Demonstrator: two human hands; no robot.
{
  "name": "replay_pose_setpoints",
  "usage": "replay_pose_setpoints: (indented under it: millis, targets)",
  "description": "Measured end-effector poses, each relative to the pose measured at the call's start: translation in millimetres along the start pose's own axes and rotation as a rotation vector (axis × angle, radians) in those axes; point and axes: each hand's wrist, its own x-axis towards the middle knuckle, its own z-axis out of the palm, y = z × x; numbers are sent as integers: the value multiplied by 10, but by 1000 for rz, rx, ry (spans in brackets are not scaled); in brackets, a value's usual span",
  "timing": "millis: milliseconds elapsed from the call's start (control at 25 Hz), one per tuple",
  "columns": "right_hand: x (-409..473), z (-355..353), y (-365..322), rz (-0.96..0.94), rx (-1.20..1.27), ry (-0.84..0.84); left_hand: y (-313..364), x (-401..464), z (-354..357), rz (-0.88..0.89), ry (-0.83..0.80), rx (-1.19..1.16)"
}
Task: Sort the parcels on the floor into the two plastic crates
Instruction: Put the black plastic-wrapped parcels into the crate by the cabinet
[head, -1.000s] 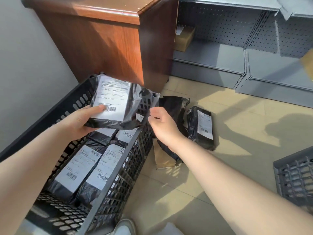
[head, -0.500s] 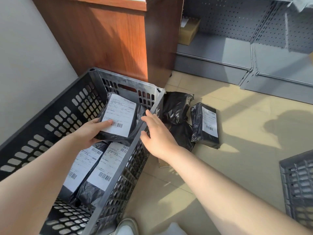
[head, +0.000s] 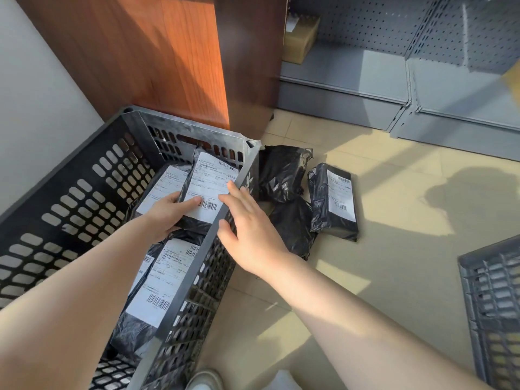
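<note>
Lowered since 0.5 s ago: labelled parcel (head: 209,190) now deep inside the black crate (head: 84,190), down from rim height; right hand shifted from the parcel's edge to the crate's right rim.

Parcel: black plastic wrap, white label up, barcode toward the near end. Lying tilted atop other parcels at the crate's far right corner, against the right wall. Left hand (head: 168,213) gripping its near left edge, thumb on the label, fingers curled beneath.

Right hand (head: 249,229) flat and spread above the rim, fingers straight, holding nothing; fingertips just reaching the parcel's label edge, contact unclear.

More parcels in the same crate: 1 under and left of the held one (head: 161,190), 2 nearer the camera (head: 163,288), labels up, partly overlapped.

On the floor (head: 394,263), just right of the crate: a crumpled black bag (head: 281,171) touching the crate's corner, another black bag (head: 292,229) below it, partly hidden by the right hand, and a wrapped parcel with a white label (head: 333,201) lying flat beside them.

Second crate (head: 495,302), grey, cut off at the right edge, well apart from the first.

Behind: wooden cabinet (head: 157,57), grey metal shelving (head: 394,66) with a cardboard box (head: 299,40) on the low shelf. Shoe tip (head: 204,380) at the bottom edge.
</note>
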Motion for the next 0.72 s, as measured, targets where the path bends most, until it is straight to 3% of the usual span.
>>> replay_pose_setpoints:
  millis: [240,400,520,720]
  targets:
    - [-3,8,6,-5,-24,-6,-96,111,51,-64,-34,219]
    - [0,-7,-2,-26,-37,0,-4,150,159,-92,56,603]
    - [-7,10,-2,-29,-32,3,-17,138,260,-12,207,811]
    - [7,38,30,-32,-17,17,-152,186,313,262,328,844]
